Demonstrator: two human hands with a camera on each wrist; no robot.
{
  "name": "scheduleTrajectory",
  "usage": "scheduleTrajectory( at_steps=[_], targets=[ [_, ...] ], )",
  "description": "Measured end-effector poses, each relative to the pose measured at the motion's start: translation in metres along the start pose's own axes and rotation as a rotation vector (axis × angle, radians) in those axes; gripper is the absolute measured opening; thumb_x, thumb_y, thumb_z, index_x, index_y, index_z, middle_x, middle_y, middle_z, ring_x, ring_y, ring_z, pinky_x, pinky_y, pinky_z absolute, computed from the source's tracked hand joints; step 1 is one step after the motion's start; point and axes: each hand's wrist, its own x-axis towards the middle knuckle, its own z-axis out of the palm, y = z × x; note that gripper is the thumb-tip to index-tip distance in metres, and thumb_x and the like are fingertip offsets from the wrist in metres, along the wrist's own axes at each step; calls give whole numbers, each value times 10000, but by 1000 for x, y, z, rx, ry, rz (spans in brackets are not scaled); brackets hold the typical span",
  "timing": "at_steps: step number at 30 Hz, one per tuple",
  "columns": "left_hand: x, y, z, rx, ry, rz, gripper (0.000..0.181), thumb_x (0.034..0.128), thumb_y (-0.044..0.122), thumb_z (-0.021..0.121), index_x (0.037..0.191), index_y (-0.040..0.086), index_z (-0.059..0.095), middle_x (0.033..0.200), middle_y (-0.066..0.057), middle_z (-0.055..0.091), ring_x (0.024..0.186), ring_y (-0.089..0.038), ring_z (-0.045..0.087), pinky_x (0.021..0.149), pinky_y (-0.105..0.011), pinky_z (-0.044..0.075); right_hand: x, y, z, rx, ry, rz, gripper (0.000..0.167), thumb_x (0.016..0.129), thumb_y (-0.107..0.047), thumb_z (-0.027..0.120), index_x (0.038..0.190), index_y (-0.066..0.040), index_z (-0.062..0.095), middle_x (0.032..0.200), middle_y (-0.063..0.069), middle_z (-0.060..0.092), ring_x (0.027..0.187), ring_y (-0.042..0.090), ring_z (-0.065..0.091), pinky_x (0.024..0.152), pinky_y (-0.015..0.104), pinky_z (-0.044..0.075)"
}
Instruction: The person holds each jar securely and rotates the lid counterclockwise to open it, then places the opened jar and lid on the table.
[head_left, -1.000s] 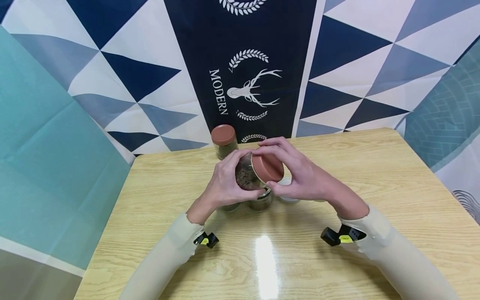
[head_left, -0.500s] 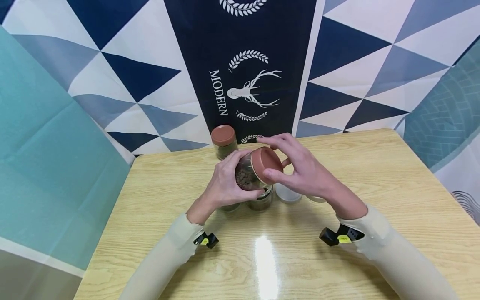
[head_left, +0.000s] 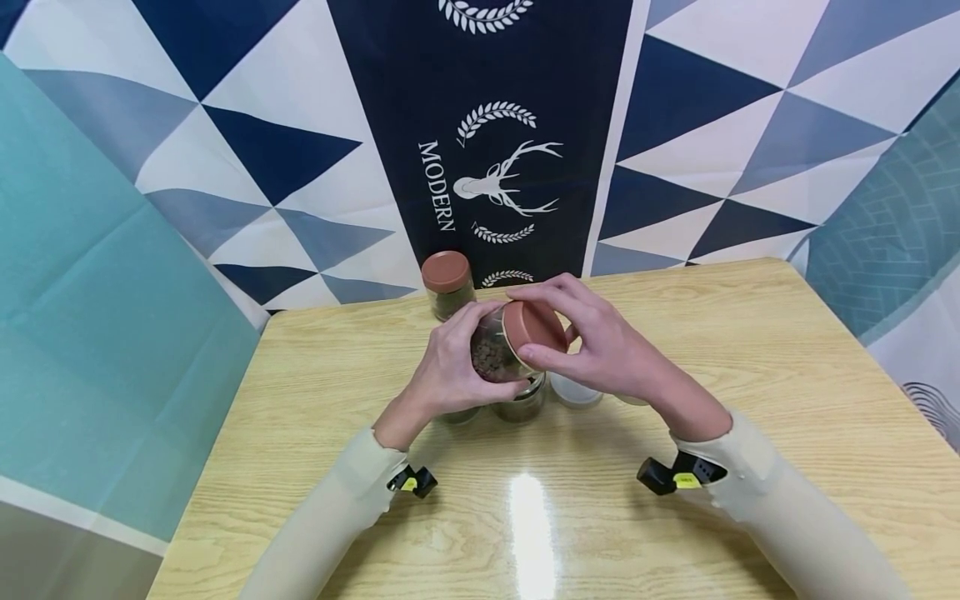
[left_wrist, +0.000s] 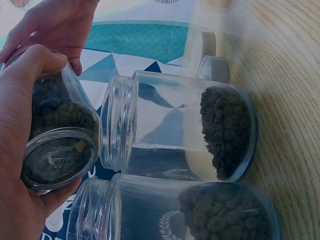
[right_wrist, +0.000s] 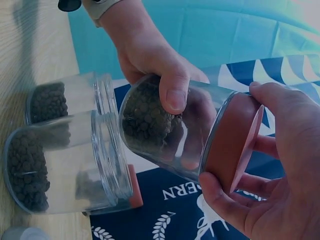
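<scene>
My left hand (head_left: 450, 358) grips a tilted clear glass jar (right_wrist: 155, 120) round its body, above the table. Dark brown pellets lie inside it. A reddish-brown lid (right_wrist: 230, 140) sits on the jar's mouth, and my right hand (head_left: 600, 342) holds that lid by its rim, thumb on the near side and fingers round the far side. Below stand two lidless glass jars, one nearer jar (left_wrist: 170, 125) and another jar (left_wrist: 150, 215), each with pellets at the bottom. In the head view my hands and the held jar partly hide them.
Behind the left hand, a jar with a reddish-brown lid (head_left: 447, 279) stands near the back edge of the wooden table (head_left: 337, 517). To the right of the jars lies a whitish round lid (head_left: 576, 392), with another pale round thing (head_left: 632, 400) partly under the right hand. Patterned cloth (head_left: 300, 167) hangs behind.
The right hand's fingers loosened from the lid half a second ago, shifted round it, and now hold it again. The whitish lid shows more. The left hand and jar stay put.
</scene>
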Motion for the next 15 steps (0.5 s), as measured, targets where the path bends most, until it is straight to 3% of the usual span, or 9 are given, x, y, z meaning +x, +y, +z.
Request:
scheduleTrajectory(
  at_steps=[5,10,15],
  targets=[
    [0,0,0,-4,0,-2,964,723,313,1040,1523,26,585,1359,-118,721,1216,-259,748,1048,-417,667,-1,4,-1,-14,-23,-86,635,978,-158,843,1576,-205,633,1471,111,587,1246,251,635,872,388,624],
    [0,-1,0,-16,-7,-9,971,715,315,1047,1520,30,586,1372,-119,720,1220,-255,749,1053,-413,668,-1,8,1,-7,-31,-231,592,923,-108,796,1497,-182,669,1577,145,560,1463,339,552,1057,509,610],
    [0,-1,1,-6,2,-1,975,704,327,1052,1515,35,596,1358,-111,731,1215,-253,757,1054,-423,663,-1,10,2,-7,-19,-305,578,882,-70,758,1444,-184,684,1577,157,562,1494,321,527,1139,427,569]
  ],
)
